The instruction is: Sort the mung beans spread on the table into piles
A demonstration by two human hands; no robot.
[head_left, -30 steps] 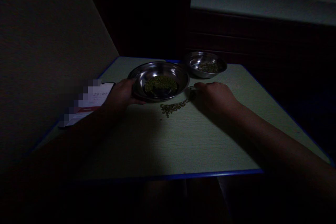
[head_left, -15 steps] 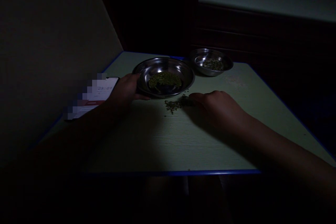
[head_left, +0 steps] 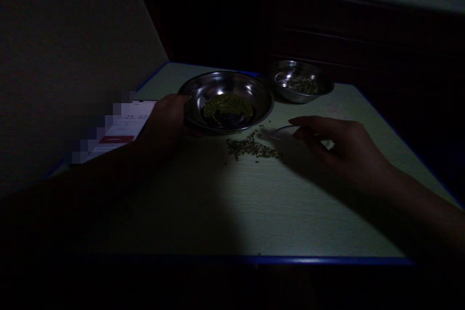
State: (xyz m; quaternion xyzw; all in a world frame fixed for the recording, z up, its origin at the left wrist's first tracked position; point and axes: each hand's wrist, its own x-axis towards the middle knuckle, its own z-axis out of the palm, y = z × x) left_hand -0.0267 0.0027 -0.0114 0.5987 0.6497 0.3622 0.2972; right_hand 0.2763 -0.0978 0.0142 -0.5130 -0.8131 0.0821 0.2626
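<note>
My left hand [head_left: 167, 118] is closed on the left rim of a shiny metal bowl [head_left: 259, 114], thumb low against its side. Small green beans [head_left: 230, 105] lie in this bowl, heaped towards its far side. A loose pile of beans [head_left: 250, 147] is spread on the table just in front of it. To the right of the pile, my right hand [head_left: 337, 143] pinches a thin, shiny, curved spoon-like thing [head_left: 285, 131] between thumb and fingers, just above the table. The fingers and the dark hide part of it, so its exact kind is unclear.
A second metal bowl [head_left: 308, 97] with beans or husks stands at the back right. On the left, a lit phone [head_left: 119, 128] lies partly behind my left arm. The pale green table [head_left: 290, 223] has a blue edge; a wall [head_left: 72, 34] borders its left side.
My right hand has moved right and lifted from the bean pile, uncovering more of the beans and the shiny curved thing. My left hand still holds the bowl. The view has shifted slightly.
</note>
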